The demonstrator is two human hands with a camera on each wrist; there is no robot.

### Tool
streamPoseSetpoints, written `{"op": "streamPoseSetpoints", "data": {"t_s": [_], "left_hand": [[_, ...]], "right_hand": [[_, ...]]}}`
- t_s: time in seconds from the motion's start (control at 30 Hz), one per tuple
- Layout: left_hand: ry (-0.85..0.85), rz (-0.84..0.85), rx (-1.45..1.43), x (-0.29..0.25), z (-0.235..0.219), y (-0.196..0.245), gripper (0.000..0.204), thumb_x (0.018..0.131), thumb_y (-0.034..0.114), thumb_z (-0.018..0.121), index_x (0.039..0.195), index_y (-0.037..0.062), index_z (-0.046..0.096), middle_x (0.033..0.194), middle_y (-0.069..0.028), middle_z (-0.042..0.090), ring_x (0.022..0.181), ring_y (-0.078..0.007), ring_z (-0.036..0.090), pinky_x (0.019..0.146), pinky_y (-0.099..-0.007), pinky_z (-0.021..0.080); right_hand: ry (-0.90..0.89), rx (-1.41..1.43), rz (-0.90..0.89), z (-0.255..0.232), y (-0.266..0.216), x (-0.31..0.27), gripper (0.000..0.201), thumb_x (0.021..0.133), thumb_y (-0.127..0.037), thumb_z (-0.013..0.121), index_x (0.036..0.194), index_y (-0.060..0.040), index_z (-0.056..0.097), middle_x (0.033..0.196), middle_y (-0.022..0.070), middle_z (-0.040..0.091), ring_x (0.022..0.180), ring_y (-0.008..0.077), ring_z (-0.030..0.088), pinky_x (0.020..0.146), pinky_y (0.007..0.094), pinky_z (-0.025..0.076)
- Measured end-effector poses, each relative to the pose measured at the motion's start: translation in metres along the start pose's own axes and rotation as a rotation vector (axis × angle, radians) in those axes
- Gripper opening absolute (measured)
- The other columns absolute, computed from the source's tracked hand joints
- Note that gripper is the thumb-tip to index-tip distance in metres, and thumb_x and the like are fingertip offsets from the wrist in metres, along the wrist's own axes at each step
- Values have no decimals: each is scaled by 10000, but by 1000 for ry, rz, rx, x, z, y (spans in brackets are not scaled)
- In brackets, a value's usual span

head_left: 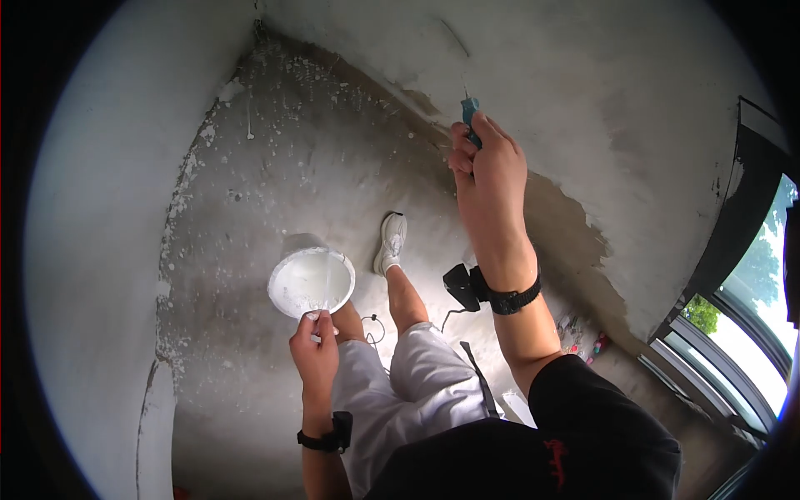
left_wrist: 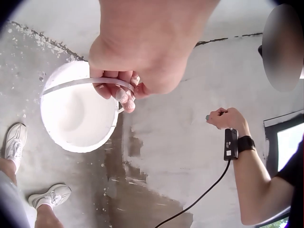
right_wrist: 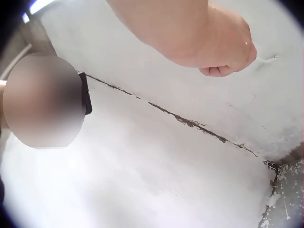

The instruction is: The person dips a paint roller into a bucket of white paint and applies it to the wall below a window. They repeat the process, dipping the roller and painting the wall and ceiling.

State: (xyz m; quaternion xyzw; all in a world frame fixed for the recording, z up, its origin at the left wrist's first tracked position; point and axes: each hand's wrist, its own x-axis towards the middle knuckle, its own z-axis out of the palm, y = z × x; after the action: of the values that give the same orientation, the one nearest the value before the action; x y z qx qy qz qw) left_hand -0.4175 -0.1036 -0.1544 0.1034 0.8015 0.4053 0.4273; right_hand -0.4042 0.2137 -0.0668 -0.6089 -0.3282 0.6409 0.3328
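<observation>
My left hand (head_left: 315, 358) grips a white bucket (head_left: 300, 242) by its handle (left_wrist: 66, 85), fingers curled under the strap. White paste (left_wrist: 90, 111) coats the bucket's inside, and white smears mark the fingertips in the left wrist view. Raised toward the wall (head_left: 583, 108), my right hand (head_left: 497, 167) holds a putty knife (head_left: 471, 108) by its blue handle. The blade appears only as a thin line from the head camera. In the right wrist view the curled right hand (right_wrist: 228, 47) hides most of the tool, close to the white wall surface.
A grey floor (head_left: 242, 183) spattered with white lies below, with my shoe (head_left: 391, 242) near the bucket. The wall's lower part shows a bare brown patch (head_left: 567, 225). Windows (head_left: 758, 267) stand at right, and a dark cable (left_wrist: 204, 192) hangs from the right wrist camera.
</observation>
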Motion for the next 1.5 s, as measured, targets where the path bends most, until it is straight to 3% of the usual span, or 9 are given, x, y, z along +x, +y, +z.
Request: {"op": "streamPoseSetpoints", "data": {"t_s": [0.33, 0.67, 0.77, 0.83, 0.97, 1.17, 1.33, 1.4, 1.5], "left_hand": [[-24, 40, -88, -15, -5, 0, 170, 914, 140, 574, 904, -25, 612, 642, -120, 637, 548, -169, 615, 548, -293, 465], [-102, 3, -146, -26, -11, -7, 208, 921, 164, 568, 903, -38, 614, 669, -144, 646, 582, -217, 642, 544, -308, 477], [-59, 23, -111, -24, -9, -20, 216, 923, 171, 570, 917, -41, 614, 686, -150, 651, 607, -230, 657, 561, -311, 485], [-27, -5, -139, -24, -8, -20, 223, 926, 177, 571, 932, -41, 615, 700, -151, 653, 622, -241, 664, 580, -317, 495], [-42, -45, -138, -24, 0, -25, 227, 929, 177, 568, 937, -46, 611, 708, -151, 655, 629, -239, 668, 583, -315, 497], [-21, -109, -121, -23, 5, -27, 187, 924, 141, 573, 929, -43, 610, 654, -114, 630, 590, -182, 636, 556, -283, 477], [35, -89, -191, -19, 9, -25, 151, 926, 88, 550, 899, -53, 595, 644, -43, 594, 596, -92, 546, 557, -239, 434], [25, -55, -162, -17, 13, -24, 154, 923, 101, 560, 909, -46, 603, 636, -67, 604, 583, -115, 571, 548, -256, 444], [-4, -13, -112, -19, 23, -20, 154, 918, 112, 570, 917, -36, 612, 623, -88, 612, 565, -140, 594, 542, -275, 455]], "right_hand": [[-2, -105, -116, -25, -50, -61, 182, 980, -154, 472, 1049, -6, 551, 787, 20, 515, 568, 29, 349, 457, 186, 278], [54, -276, -53, 52, 85, 81, 280, 949, -182, 478, 1012, 79, 560, 673, 51, 498, 498, 139, 436, 449, 301, 373], [115, -369, 1, 72, 132, 117, 284, 938, -184, 488, 1005, 79, 570, 779, 103, 587, 639, 194, 586, 517, 326, 431], [254, -576, 47, 68, 181, 165, 283, 925, -194, 508, 1044, 52, 583, 1001, 158, 644, 918, 242, 651, 641, 349, 482], [413, -616, 75, 57, 248, 232, 230, 888, -192, 547, 1048, -31, 584, 887, 73, 639, 773, 193, 626, 604, 361, 471], [117, -332, 139, 74, 214, 188, 138, 884, -120, 538, 976, -26, 579, 846, 66, 596, 698, 166, 564, 554, 318, 418], [-155, -96, 151, 48, 119, 119, 68, 881, -60, 530, 916, -22, 575, 812, 61, 561, 635, 144, 512, 512, 282, 373], [11, 45, 96, 42, 74, 76, 121, 939, -78, 473, 830, -26, 492, 728, 44, 447, 570, 115, 340, 485, 271, 306], [32, 28, 121, 6, 38, 29, 177, 970, -157, 459, 868, -19, 503, 738, 40, 455, 581, 97, 363, 499, 253, 312]]}}
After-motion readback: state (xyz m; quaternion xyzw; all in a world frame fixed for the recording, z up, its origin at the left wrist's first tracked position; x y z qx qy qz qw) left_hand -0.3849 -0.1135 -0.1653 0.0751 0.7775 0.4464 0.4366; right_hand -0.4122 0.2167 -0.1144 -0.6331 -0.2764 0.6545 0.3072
